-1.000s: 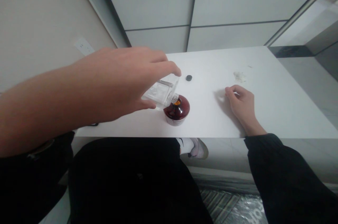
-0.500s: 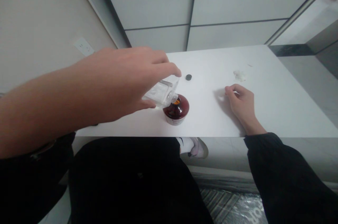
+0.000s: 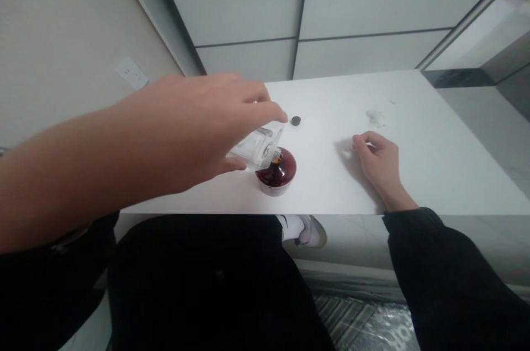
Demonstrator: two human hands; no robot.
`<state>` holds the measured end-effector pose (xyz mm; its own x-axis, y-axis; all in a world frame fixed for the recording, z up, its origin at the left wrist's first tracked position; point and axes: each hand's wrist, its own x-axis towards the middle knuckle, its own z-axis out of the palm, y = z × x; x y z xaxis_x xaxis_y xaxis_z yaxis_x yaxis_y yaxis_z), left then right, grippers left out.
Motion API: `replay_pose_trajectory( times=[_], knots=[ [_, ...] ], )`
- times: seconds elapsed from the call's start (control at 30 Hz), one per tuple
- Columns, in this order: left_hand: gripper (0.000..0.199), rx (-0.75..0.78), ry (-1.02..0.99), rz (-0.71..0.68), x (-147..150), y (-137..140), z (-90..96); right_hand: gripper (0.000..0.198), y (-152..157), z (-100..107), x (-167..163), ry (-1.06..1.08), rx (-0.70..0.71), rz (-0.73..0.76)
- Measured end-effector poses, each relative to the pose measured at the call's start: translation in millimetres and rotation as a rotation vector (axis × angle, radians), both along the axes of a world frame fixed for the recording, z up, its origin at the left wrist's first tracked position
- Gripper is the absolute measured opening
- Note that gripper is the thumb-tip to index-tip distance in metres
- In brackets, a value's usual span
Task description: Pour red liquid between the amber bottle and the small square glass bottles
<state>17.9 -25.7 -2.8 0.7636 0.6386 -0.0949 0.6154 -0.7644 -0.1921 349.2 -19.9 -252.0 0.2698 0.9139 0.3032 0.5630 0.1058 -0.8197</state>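
My left hand (image 3: 223,119) is closed around a clear bottle (image 3: 259,148), which tilts down to the right. The neck of this bottle is at the opening of a round dark red-brown bottle (image 3: 281,171) with a pale label, standing upright near the table's front edge. Part of the clear bottle is hidden behind my fingers. My right hand (image 3: 377,162) rests on the table to the right, fingers curled with thumb and forefinger tips together. Whether it pinches anything small I cannot make out.
On the white table (image 3: 327,191) lie a small dark cap (image 3: 295,120), a crumpled whitish scrap (image 3: 375,118) and a thin sliver (image 3: 392,101). Pale cabinet doors (image 3: 248,3) rise behind the table. A wall socket (image 3: 131,73) is at the left.
My left hand and the clear bottle have shifted slightly to the right, the neck moving further over the brown bottle's opening. My right hand has stayed put.
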Motion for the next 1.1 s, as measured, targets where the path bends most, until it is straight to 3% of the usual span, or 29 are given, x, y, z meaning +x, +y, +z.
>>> replay_pose_trajectory(
  times=[0.67,1.1],
  knots=[
    [0.048,-0.158,-0.151,0.019,2.9,-2.4,-0.8,0.032,-0.1,1.5,-2.1,0.029,0.000,-0.002],
    [0.037,-0.137,-0.114,0.021,10.4,-9.1,3.6,0.031,-0.7,1.2,-1.0,0.022,-0.003,0.010]
  ],
)
